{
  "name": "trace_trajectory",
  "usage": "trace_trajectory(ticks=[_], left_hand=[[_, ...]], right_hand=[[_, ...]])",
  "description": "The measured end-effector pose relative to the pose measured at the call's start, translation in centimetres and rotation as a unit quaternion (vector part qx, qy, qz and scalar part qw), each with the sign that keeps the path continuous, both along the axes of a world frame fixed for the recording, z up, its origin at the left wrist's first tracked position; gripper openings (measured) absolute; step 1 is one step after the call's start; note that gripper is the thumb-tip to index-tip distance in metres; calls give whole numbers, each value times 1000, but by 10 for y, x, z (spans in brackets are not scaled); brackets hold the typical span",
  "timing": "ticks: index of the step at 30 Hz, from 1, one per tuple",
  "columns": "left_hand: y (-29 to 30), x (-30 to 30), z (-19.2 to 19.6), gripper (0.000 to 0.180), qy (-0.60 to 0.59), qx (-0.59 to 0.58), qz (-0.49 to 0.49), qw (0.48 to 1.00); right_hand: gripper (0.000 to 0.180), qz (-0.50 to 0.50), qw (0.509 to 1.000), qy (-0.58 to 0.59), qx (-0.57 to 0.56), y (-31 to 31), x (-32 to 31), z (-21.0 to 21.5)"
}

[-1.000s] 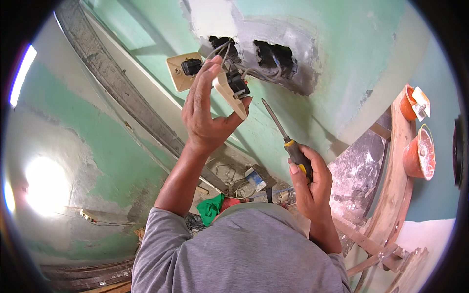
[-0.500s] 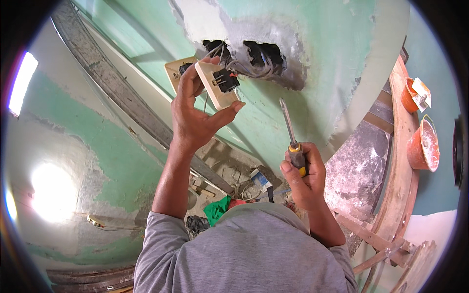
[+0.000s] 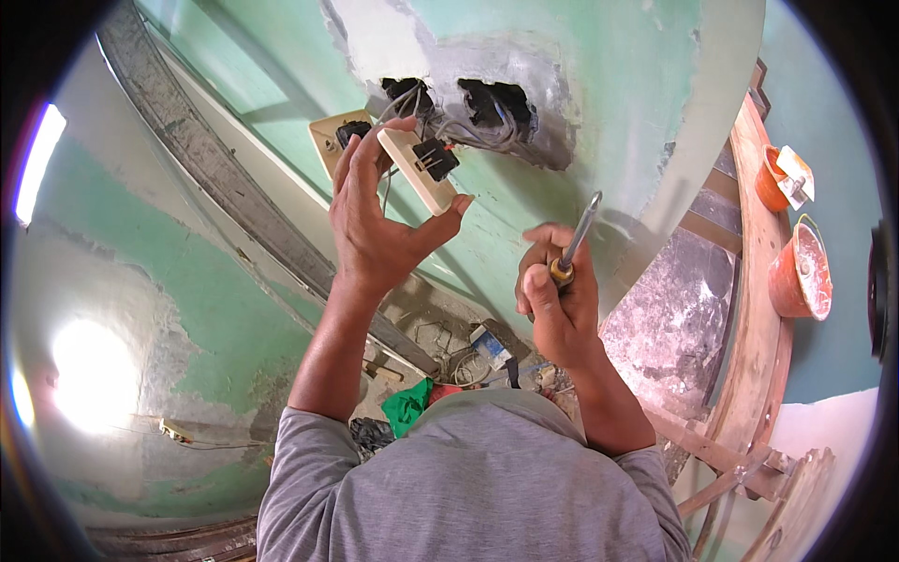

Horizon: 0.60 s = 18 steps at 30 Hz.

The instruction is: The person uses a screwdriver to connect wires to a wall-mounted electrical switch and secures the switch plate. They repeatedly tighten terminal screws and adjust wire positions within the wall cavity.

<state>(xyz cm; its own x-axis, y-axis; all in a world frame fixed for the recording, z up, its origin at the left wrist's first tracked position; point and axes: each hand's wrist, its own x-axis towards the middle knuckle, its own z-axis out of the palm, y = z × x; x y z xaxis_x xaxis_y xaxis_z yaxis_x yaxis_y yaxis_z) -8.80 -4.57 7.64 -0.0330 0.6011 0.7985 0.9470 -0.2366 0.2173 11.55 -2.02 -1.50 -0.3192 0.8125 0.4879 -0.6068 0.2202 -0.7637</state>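
My left hand (image 3: 375,225) grips a cream socket plate (image 3: 412,173) by its edges, thumb at the lower corner and fingers at the top. The black body (image 3: 436,159) on the plate's back faces me. A second cream plate (image 3: 326,140) hangs just behind, close to the fingers. Grey wires (image 3: 482,139) run out of two rough holes, the left hole (image 3: 405,92) and the right hole (image 3: 496,101), in the green wall. To the right, my right hand (image 3: 562,309) is closed round a screwdriver (image 3: 576,239) with a yellow and dark handle, its shaft pointing up and right.
On the right, an orange bucket (image 3: 802,272) and a smaller orange container (image 3: 770,180) stand on a wooden plank (image 3: 755,337). A grey metal channel (image 3: 215,178) curves along the left wall. Below lie a green bag (image 3: 406,406) and a blue-white box (image 3: 490,347).
The screwdriver has swung from pointing up-left to up-right as the right hand turned and its fingers shifted on the handle. The left hand still holds the socket plate, tilted slightly differently.
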Motion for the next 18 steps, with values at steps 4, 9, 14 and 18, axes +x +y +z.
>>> trace_trajectory(ticks=[4, 9, 14, 18], left_hand=[[-1, -4, 2, 90, -29, -25, -28, 999], [0, -8, -4, 88, -20, -15, -47, 999], [6, -9, -13, 90, 48, 46, -27, 997], [11, -10, -22, 92, 47, 78, -26, 996]], right_hand=[[21, 16, 999, -39, 28, 7, 6, -4], [20, -22, 989, -124, 73, 12, 3, -4], [29, -34, 993, -103, -52, 18, -15, 24], [40, 27, 993, -32, -107, 25, -26, 38]])
